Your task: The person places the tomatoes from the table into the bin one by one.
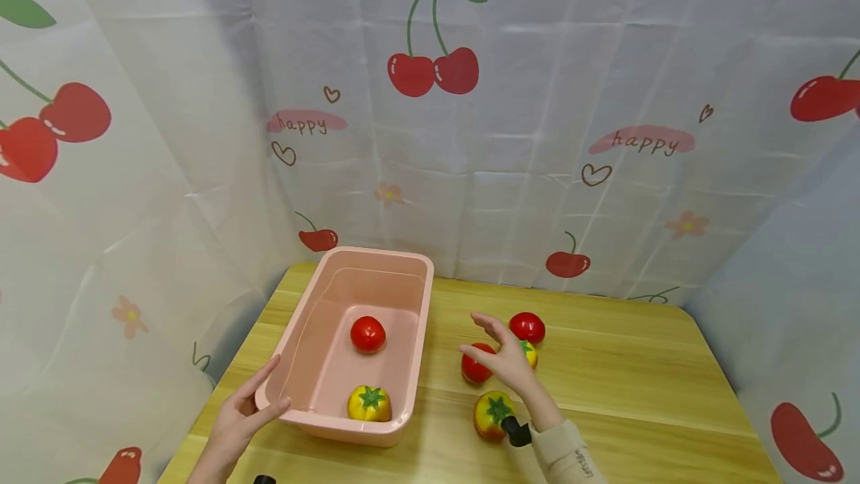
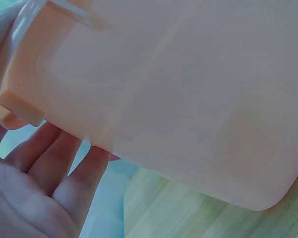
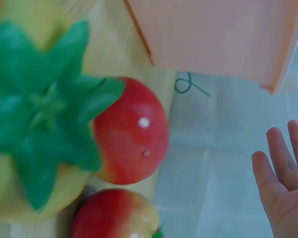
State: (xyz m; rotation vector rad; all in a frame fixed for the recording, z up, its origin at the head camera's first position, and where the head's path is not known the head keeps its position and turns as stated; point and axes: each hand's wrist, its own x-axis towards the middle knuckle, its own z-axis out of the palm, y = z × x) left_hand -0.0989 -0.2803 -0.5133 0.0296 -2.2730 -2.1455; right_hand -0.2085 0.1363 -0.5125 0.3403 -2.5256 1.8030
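Observation:
My left hand point(image 1: 235, 417) grips the near left corner of a pink plastic bin point(image 1: 418, 349), its thumb over the rim. In the left wrist view, the fingers point(image 2: 84, 181) lie against the bin's outer wall. A red tomato point(image 1: 367, 334) and a yellow tomato point(image 1: 369, 404) with a green leafy top sit inside the bin. My right hand point(image 1: 510, 364) hovers with spread fingers over several tomatoes right of the bin. Partly behind it are a red tomato point(image 1: 474, 369) and a yellowish tomato point(image 1: 531, 354). Another yellow tomato point(image 1: 489, 424) lies nearer me, by the wrist.
A further red tomato point(image 1: 527, 327) lies beyond my right hand. The wooden table point(image 1: 645, 379) reaches back to a white curtain point(image 1: 510, 230) printed with cherries, which also hangs on both sides. A black wrist camera mount point(image 1: 516, 432) overlaps the nearest tomato.

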